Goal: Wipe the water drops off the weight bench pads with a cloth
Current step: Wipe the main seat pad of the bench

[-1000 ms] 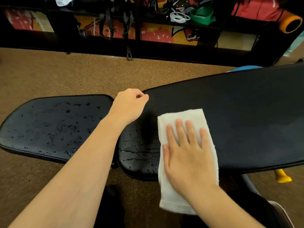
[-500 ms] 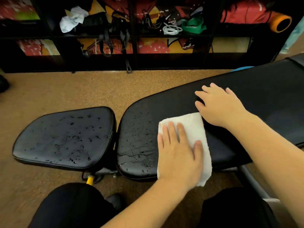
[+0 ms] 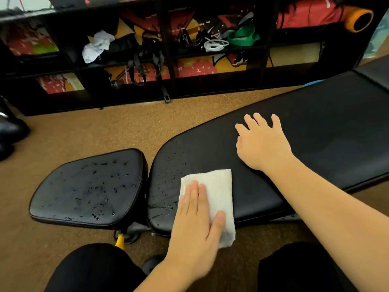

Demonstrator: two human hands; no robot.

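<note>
The black weight bench has a small seat pad [image 3: 88,186] on the left, covered in water drops, and a long back pad [image 3: 315,133] running off to the right. Drops still sit on the back pad's left end [image 3: 168,175]; further right it looks dry. A folded white cloth [image 3: 219,186] lies on the back pad near its front edge and hangs slightly over it. My left hand [image 3: 195,224] presses flat on the cloth, covering its left half. My right hand [image 3: 263,144] rests palm down on the bare back pad, fingers apart, just beyond the cloth.
Brown carpet [image 3: 105,127] surrounds the bench. A black shelf unit [image 3: 168,60] with straps, bands and an orange foam roller [image 3: 357,18] stands behind. A yellow knob [image 3: 120,241] sticks out under the seat. My knees in black trousers [image 3: 94,268] are at the bottom.
One second ago my right hand pressed the cloth and my left fist hovered above the pads' gap. Now my left hand presses it, slightly further left, and my right lies on the pad.
</note>
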